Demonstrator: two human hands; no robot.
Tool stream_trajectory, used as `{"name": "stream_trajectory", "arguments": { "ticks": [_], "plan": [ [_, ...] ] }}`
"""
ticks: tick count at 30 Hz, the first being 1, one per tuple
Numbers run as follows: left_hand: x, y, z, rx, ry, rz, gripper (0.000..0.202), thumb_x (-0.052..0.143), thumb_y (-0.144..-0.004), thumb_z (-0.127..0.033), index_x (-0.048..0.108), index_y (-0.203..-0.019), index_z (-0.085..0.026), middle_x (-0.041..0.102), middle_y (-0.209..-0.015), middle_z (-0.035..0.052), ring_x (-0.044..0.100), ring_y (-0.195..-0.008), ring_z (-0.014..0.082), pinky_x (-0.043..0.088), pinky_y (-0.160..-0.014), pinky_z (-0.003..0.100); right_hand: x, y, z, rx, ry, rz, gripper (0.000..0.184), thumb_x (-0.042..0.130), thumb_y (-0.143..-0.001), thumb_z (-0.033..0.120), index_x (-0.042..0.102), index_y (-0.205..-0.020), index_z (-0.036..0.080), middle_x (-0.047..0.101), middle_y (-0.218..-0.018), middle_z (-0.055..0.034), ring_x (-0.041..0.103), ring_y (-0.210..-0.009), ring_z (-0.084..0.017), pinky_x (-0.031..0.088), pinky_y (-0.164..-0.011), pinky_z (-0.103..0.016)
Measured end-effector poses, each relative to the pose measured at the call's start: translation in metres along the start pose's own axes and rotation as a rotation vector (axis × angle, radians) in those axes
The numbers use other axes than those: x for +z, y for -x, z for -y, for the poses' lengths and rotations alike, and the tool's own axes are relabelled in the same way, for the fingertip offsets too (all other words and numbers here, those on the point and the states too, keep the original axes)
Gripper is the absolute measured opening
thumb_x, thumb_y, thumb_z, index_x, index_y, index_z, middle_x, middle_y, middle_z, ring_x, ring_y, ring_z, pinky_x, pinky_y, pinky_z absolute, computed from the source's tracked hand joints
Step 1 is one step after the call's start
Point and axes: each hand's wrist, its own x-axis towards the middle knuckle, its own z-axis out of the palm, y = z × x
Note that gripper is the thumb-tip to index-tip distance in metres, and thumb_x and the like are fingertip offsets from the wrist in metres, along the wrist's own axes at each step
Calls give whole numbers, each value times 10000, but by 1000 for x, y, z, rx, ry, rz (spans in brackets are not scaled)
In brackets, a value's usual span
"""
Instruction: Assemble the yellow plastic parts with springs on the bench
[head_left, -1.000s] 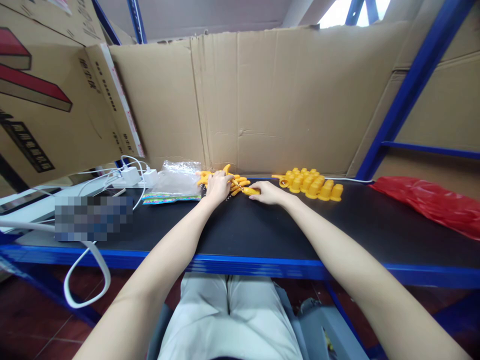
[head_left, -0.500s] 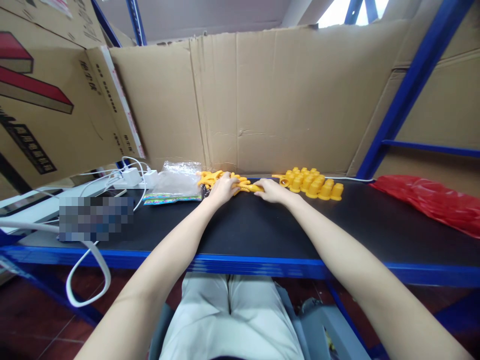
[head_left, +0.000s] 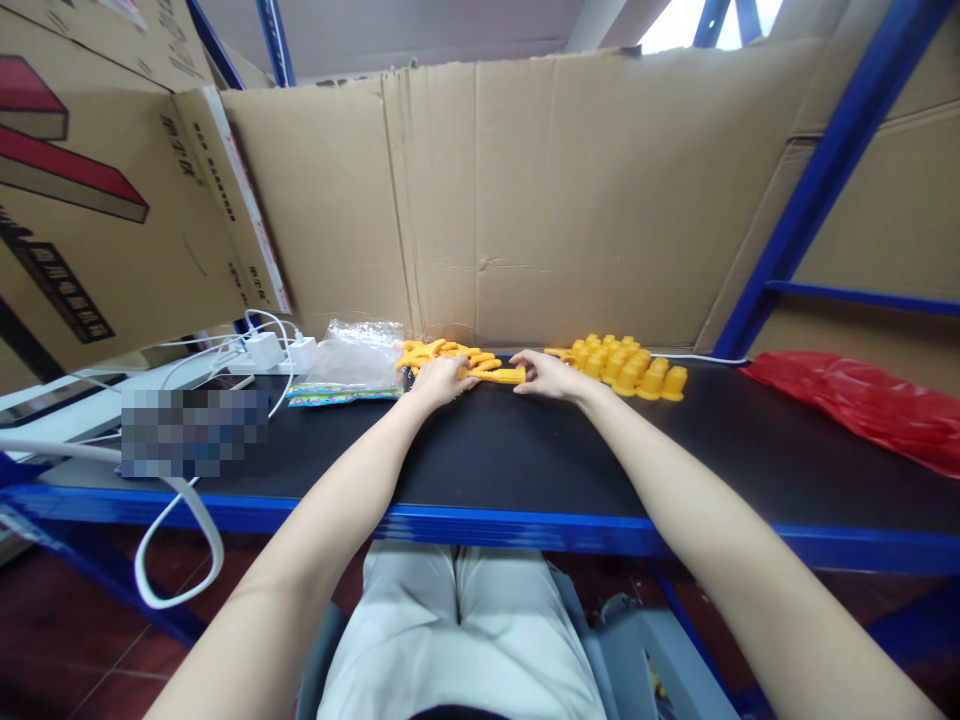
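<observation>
A pile of long yellow plastic pieces (head_left: 442,352) lies at the back of the black shelf top (head_left: 525,450). My left hand (head_left: 439,380) rests at the pile's front with its fingers curled over one end of a yellow stick-like piece (head_left: 499,375). My right hand (head_left: 549,376) pinches the other end of that piece. To the right of my right hand stands a cluster of several yellow cup-shaped parts (head_left: 626,365).
A clear plastic bag (head_left: 352,360) on a printed card lies left of the pile. White chargers and cables (head_left: 266,352) sit further left. A red plastic bag (head_left: 862,405) lies at the right. A cardboard wall (head_left: 525,200) closes the back; a blue upright (head_left: 817,180) stands at the right.
Both hands have shifted a little to the right along the pile, and one yellow piece now lies stretched between them, held at both ends.
</observation>
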Motion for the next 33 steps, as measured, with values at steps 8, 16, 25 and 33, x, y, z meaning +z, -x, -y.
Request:
{"name": "stream_trajectory", "arguments": {
  "ticks": [8, 16, 25, 33],
  "plan": [
    [-4, 3, 5, 52, 42, -5, 294, 566, -831, -433, 615, -1026, -219, 686, -954, 59, 619, -906, 226, 451, -778, 326, -2, 3, -3, 114, -605, 208, 229, 436, -953, 346, 513, -987, 133, 678, -751, -67, 625, -574, -101, 466, -535, -190],
    [-1, 1, 4, 26, 89, -8, 292, 570, -827, -438, 625, -1000, -210, 682, -914, 61, 620, -881, 222, 445, -751, 314, -4, 3, -4, 198, -703, 220, 308, 357, -957, 467, 434, -967, 169, 705, -744, -85, 593, -486, -97, 426, -460, -184],
    [-7, 3, 5, 27, 129, -18, 281, 574, -826, -432, 615, -1002, -217, 681, -896, 44, 614, -862, 198, 439, -749, 297, -8, 6, 0, 234, -719, 344, 474, 285, -950, 533, 517, -865, 128, 687, -651, -113, 529, -396, -104, 432, -432, -216],
    [-4, 2, 3, 59, 134, -49, 294, 560, -837, -450, 620, -973, -197, 676, -881, 51, 618, -855, 203, 437, -753, 302, -3, 2, -2, 354, -612, 343, 787, 60, -831, 739, 550, -744, 130, 601, -503, -93, 385, -275, -84, 281, -294, -218]
  ]
}}
